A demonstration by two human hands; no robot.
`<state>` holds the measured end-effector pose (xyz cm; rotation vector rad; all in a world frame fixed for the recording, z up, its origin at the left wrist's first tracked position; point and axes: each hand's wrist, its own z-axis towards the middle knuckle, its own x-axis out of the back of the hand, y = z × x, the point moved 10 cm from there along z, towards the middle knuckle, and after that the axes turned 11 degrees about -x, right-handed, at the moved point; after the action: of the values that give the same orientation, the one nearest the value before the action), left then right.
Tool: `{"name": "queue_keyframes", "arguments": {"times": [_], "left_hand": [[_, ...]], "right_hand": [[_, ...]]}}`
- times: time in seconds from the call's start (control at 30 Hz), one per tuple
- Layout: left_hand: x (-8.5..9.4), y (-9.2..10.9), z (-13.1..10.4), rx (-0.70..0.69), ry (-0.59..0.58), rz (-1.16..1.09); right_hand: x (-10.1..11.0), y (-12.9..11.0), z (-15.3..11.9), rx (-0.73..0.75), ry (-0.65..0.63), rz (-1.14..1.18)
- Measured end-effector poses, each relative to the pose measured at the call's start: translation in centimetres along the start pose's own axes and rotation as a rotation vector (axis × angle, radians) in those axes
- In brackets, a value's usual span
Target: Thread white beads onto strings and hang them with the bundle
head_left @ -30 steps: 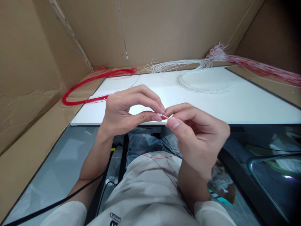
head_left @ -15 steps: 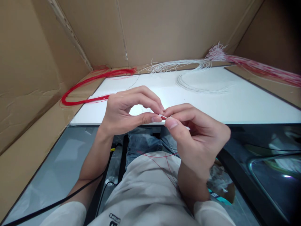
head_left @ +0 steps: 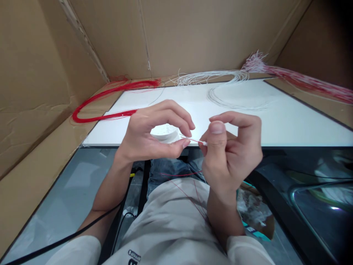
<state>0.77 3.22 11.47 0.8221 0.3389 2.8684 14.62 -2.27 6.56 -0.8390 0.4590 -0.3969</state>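
Observation:
Above the front edge of the white board [head_left: 132,134], my left hand [head_left: 157,132] pinches the ends of thin red and white wires [head_left: 195,140] between thumb and fingers. My right hand [head_left: 233,151] is closed on a small white connector [head_left: 204,143] at the other end of that short stretch, its index finger raised. Loose red wire [head_left: 184,193] hangs below, over the shirt. Behind my left hand's fingers, a round white container [head_left: 165,133] shows on the board.
A red wire bundle [head_left: 91,103] curves at the left. White wires [head_left: 212,77] lie along the back, and a red-and-white bundle [head_left: 306,79] at the back right. Cardboard walls [head_left: 193,36] enclose the board. A black cable [head_left: 74,234] crosses the left forearm.
My right hand has moved slightly away from my left and turned, its index finger lifting. The white connector and the wire ends between the hands now show more clearly, as does the round container.

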Motion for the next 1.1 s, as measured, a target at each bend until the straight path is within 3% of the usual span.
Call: {"name": "queue_keyframes", "arguments": {"times": [0.1, 0.3, 0.4, 0.5, 0.57, 0.63, 0.73, 0.8, 0.9, 1.1], "left_hand": [[-0.2, 0.2, 0.1, -0.019, -0.016, 0.028], [-0.9, 0.6, 0.1, -0.089, -0.037, -0.048], [0.7, -0.3, -0.1, -0.04, 0.018, -0.074], [3.2, -2.4, -0.7, 0.086, 0.06, 0.057], [3.9, -5.0, -1.6, 0.252, -0.027, 0.217], [3.5, -7.7, -2.8, 0.404, -0.176, 0.311], [1.5, -10.8, -4.7, 0.567, -0.404, 0.34], [0.0, -11.8, -5.4, 0.609, -0.52, 0.318], [-1.0, -12.1, -5.4, 0.592, -0.561, 0.303], [-0.1, -11.6, -4.6, 0.471, -0.471, 0.342]], "right_hand": [[-0.6, 0.5, 0.1, -0.02, -0.067, -0.013], [-0.9, 0.9, -0.2, -0.046, -0.072, -0.007], [-0.7, 1.5, 0.1, -0.088, -0.054, 0.015], [-0.7, 1.5, 0.5, -0.074, -0.083, -0.012], [-0.8, 1.3, 0.6, -0.052, -0.113, -0.061], [-0.8, 1.3, 0.7, -0.045, -0.118, -0.107], [-0.8, 1.5, 0.6, -0.053, -0.113, -0.159], [-0.9, 1.5, 0.6, -0.051, -0.119, -0.185], [-1.1, 1.2, 0.6, -0.028, -0.129, -0.185], [-1.8, 1.4, 0.8, -0.029, -0.164, -0.163]]}}
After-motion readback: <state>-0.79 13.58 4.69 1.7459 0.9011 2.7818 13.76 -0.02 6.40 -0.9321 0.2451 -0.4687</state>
